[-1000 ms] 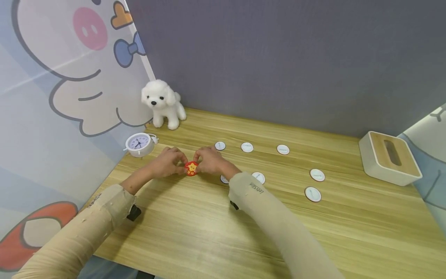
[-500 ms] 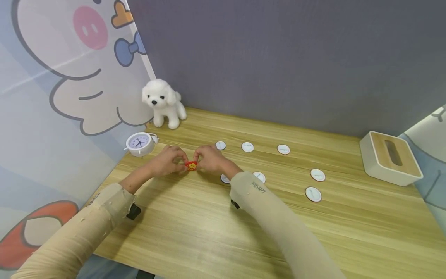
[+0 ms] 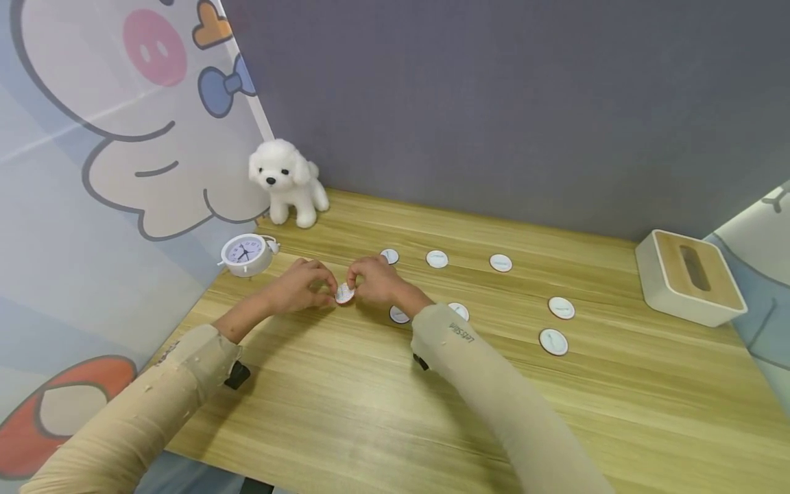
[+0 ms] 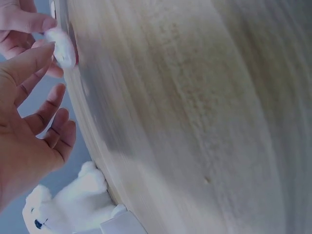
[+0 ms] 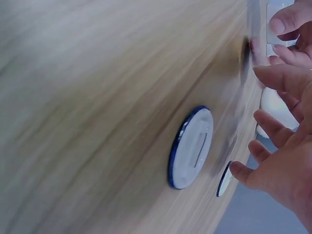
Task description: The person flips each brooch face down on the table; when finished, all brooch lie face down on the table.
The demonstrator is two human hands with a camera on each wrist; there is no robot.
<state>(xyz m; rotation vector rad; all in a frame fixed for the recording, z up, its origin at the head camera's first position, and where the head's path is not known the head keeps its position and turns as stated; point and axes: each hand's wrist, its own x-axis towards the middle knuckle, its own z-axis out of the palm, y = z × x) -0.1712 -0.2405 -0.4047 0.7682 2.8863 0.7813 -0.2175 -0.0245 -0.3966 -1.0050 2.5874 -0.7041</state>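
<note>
A round button badge (image 3: 344, 294) is held low over the wooden table between both hands, its white back upward and a red rim showing. My left hand (image 3: 302, 285) pinches its left edge with thumb and index finger; my right hand (image 3: 378, 281) has its fingertips at the right edge. In the left wrist view the badge (image 4: 63, 48) is tilted and blurred, with fingertips of both hands against it. The right wrist view shows the spread outer fingers of my right hand (image 5: 287, 131) above a blue-rimmed badge (image 5: 191, 147) lying back up.
More white-backed badges lie around, such as one at the back (image 3: 437, 259) and one at the right (image 3: 553, 342). A white alarm clock (image 3: 247, 254) and plush dog (image 3: 286, 182) stand at the left. A tissue box (image 3: 691, 278) stands far right.
The badge between the hands has turned over: its red face with a yellow star was upward, then tipped, and now its white back shows. Both hands have stayed nearly in place.
</note>
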